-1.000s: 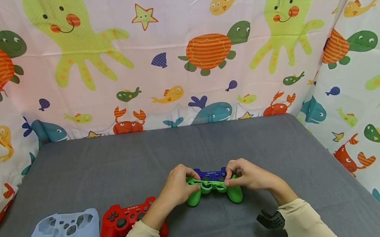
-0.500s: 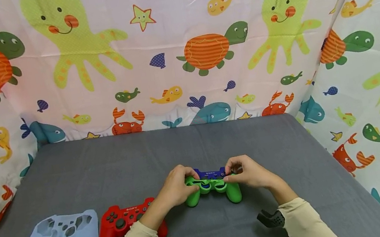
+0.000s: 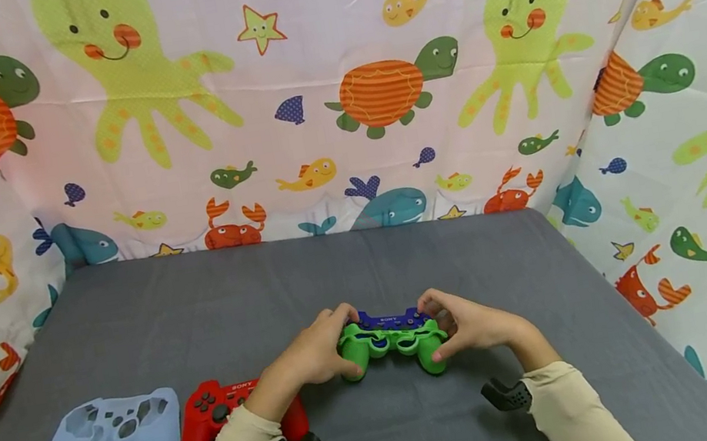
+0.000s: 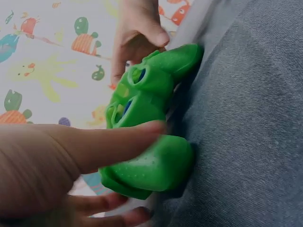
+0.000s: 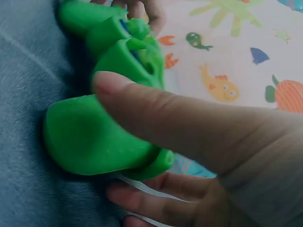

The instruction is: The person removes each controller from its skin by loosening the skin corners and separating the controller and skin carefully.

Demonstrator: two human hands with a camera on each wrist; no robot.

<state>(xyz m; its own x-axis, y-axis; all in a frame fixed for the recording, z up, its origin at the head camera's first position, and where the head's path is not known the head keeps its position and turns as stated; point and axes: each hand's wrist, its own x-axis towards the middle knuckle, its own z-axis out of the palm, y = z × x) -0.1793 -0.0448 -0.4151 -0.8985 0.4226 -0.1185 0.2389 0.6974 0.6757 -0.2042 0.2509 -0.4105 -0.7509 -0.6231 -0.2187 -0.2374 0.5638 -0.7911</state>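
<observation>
A blue Sony game controller (image 3: 390, 321) lies on the grey table, partly inside a green rubbery controller cover (image 3: 356, 350). The cover wraps both handles, while the controller's blue upper part stays exposed. My left hand (image 3: 321, 344) holds the left side, its thumb on the green handle (image 4: 156, 163) and fingers behind. On the other side my right hand (image 3: 476, 321) grips likewise, thumb across the right handle (image 5: 90, 135) in the right wrist view. Blue shows through the cover's round openings. Parts of the controller are hidden by the cover.
A red Sony controller (image 3: 205, 426) lies left of the green cover, partly behind my left forearm. Further left is a pale blue controller cover (image 3: 105, 437) with cut-outs. Sea-animal curtains (image 3: 311, 48) border the grey table (image 3: 306, 275) at the back and sides.
Both hands have moved apart to the outer sides, the thumbs shifting from the cover's upper edge down to the handles. The green cover's upper edge lies farther over the blue controller.
</observation>
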